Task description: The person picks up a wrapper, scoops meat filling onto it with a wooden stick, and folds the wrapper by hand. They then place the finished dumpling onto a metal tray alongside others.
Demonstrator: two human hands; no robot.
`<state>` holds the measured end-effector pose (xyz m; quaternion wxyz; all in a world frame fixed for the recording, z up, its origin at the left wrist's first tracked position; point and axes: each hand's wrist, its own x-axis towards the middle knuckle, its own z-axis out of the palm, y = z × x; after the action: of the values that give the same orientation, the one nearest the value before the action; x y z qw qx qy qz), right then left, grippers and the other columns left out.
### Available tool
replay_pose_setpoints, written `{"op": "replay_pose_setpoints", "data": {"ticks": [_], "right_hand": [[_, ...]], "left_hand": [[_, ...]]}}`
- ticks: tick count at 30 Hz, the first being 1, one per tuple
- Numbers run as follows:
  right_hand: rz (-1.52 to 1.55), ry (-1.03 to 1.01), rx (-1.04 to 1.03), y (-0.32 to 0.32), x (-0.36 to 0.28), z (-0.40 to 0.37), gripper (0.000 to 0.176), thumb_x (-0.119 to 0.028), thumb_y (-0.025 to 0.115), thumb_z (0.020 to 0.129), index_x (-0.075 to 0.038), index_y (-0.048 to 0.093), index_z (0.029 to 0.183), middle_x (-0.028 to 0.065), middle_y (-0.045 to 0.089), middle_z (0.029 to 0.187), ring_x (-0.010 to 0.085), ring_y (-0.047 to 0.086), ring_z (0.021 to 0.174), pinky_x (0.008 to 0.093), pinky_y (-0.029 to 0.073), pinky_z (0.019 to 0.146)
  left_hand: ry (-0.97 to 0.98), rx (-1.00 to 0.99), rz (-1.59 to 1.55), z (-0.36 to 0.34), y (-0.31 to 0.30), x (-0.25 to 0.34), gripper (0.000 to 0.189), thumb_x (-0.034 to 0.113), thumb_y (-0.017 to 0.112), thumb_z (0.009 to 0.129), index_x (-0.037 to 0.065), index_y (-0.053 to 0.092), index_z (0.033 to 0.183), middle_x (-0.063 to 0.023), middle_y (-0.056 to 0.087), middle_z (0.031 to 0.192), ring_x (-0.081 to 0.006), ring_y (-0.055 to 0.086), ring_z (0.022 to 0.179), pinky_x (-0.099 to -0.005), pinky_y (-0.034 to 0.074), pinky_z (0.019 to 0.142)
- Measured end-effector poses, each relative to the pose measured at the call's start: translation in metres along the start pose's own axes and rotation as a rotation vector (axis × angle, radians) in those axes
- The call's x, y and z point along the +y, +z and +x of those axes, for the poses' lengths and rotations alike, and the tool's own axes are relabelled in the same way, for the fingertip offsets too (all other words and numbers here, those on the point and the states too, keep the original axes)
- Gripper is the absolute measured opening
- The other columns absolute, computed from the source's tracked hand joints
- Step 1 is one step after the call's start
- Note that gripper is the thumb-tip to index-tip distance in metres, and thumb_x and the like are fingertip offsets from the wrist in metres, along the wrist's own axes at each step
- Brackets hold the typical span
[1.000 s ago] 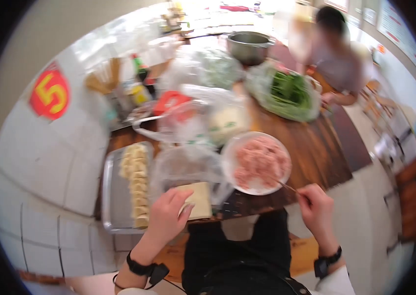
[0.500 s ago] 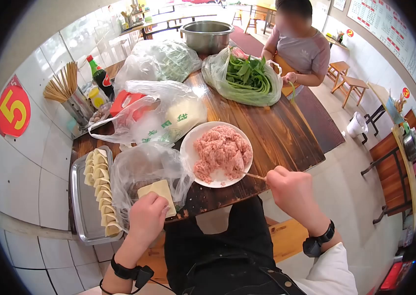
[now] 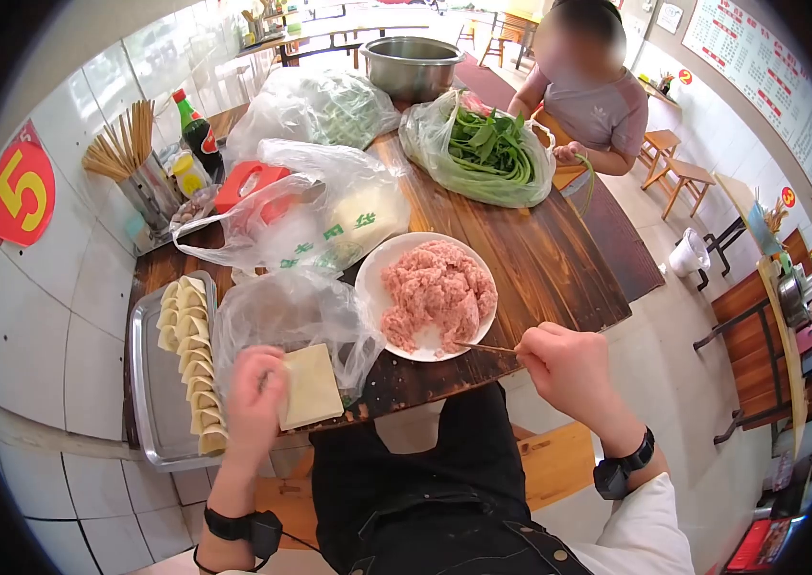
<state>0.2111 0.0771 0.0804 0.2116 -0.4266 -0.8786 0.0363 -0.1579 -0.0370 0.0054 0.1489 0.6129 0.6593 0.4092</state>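
My right hand (image 3: pixel 564 366) is closed around a thin brown stick (image 3: pixel 489 347) that looks like a chopstick. Its far end rests at the near edge of the pink minced meat (image 3: pixel 440 292), heaped on a white plate (image 3: pixel 374 321). At the left side of a pile of square dough wrappers (image 3: pixel 313 388), my left hand (image 3: pixel 257 393) is smeared by motion, so I cannot tell whether its fingers grip anything. A clear plastic bag (image 3: pixel 262 311) lies just behind the wrappers. Folded dumplings (image 3: pixel 193 355) stand in rows on a metal tray (image 3: pixel 159 417) left of that hand.
Farther back are a bag of leafy greens (image 3: pixel 492 149), more plastic bags (image 3: pixel 315 110) and a large metal pot (image 3: pixel 412 72). A chopstick holder (image 3: pixel 150 192) and a sauce bottle (image 3: pixel 197 139) stand by the wall. Across the table a person (image 3: pixel 588 105) handles a green stem.
My left hand has moved left off the wrappers, uncovering more of them. My right hand stays beside the plate, the stick's tip now nearer the plate's front edge.
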Motion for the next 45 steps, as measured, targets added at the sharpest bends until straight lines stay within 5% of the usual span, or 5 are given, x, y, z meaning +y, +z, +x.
{"op": "replay_pose_setpoints", "data": {"ticks": [2, 9, 18, 30, 45], "right_hand": [[-0.033, 0.013, 0.035, 0.001, 0.003, 0.005, 0.014, -0.013, 0.07, 0.083, -0.008, 0.06, 0.075, 0.0066, 0.061, 0.072, 0.0293, 0.062, 0.062, 0.0374, 0.047, 0.053], [-0.222, -0.047, -0.106, 0.004, -0.007, 0.013, 0.011, -0.012, 0.071, 0.08, -0.009, 0.061, 0.076, 0.0058, 0.062, 0.072, 0.0292, 0.063, 0.063, 0.0374, 0.048, 0.053], [-0.055, -0.067, -0.022, 0.006, 0.002, 0.015, 0.011, -0.013, 0.066, 0.082, -0.011, 0.058, 0.074, 0.0038, 0.059, 0.071, 0.0281, 0.063, 0.063, 0.0393, 0.047, 0.053], [0.304, -0.002, -0.07, 0.007, 0.01, -0.004, 0.011, -0.014, 0.069, 0.083, -0.011, 0.062, 0.076, 0.0032, 0.064, 0.078, 0.0284, 0.064, 0.064, 0.036, 0.048, 0.053], [0.45, 0.1, 0.119, 0.029, 0.012, -0.065, 0.012, 0.0, 0.068, 0.082, -0.008, 0.063, 0.089, 0.0032, 0.064, 0.075, 0.0149, 0.061, 0.06, 0.029, 0.045, 0.052]], "left_hand": [[-0.431, 0.218, -1.006, 0.007, -0.01, 0.008, 0.023, 0.015, 0.054, 0.099, -0.001, 0.06, 0.114, -0.0137, 0.064, 0.118, -0.0238, 0.059, 0.114, -0.0378, 0.046, 0.099], [-0.664, 0.153, -1.757, -0.003, -0.02, 0.04, 0.039, 0.022, 0.045, 0.103, -0.003, 0.051, 0.133, -0.0164, 0.059, 0.133, -0.0325, 0.056, 0.125, -0.0464, 0.045, 0.107], [-1.012, -0.324, -1.792, -0.049, 0.091, 0.079, 0.038, 0.017, 0.047, 0.104, 0.001, 0.047, 0.138, -0.0125, 0.059, 0.134, -0.0275, 0.058, 0.124, -0.045, 0.045, 0.108], [-1.191, 0.058, -2.21, -0.005, 0.15, 0.08, 0.043, 0.017, 0.035, 0.106, -0.003, 0.036, 0.144, -0.019, 0.046, 0.145, -0.0335, 0.046, 0.136, -0.0479, 0.035, 0.118], [-0.992, -0.044, -1.845, -0.019, 0.113, 0.108, 0.046, 0.02, 0.038, 0.106, -0.002, 0.034, 0.146, -0.0178, 0.041, 0.15, -0.0331, 0.044, 0.137, -0.048, 0.034, 0.118]]}}
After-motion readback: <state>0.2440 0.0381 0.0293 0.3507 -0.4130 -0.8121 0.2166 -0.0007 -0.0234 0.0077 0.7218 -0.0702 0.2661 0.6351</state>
